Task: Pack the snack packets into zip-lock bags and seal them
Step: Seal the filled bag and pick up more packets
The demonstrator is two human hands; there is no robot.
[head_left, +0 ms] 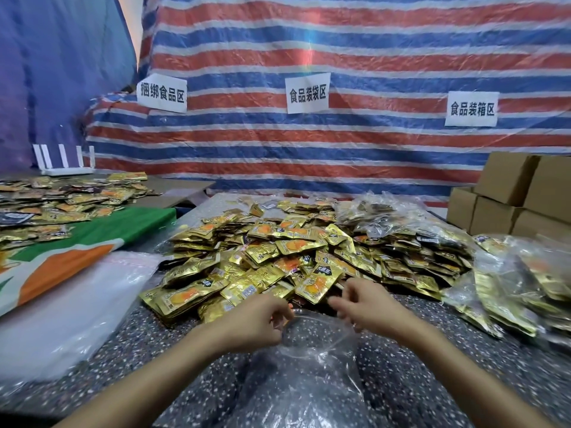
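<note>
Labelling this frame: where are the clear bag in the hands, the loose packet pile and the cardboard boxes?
clear bag (309,381), head view, crinkled front panel.
packet pile (287,245), head view, gold packet mid-heap.
cardboard boxes (506,177), head view, top box's side face.

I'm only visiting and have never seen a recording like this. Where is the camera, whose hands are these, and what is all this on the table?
There is no machine here. A person works with bare hands, and the single picture comes from a camera worn on their head, looking forward and down. The left hand pinches the rim of a clear zip-lock bag, which looks empty, its mouth open. The right hand is at the opposite rim, but motion blur hides its grip. Just beyond them lies a pile of gold snack packets on the speckled table. Filled bags sit to the right, cardboard boxes beyond, and a stack of unused bags to the left.
</note>
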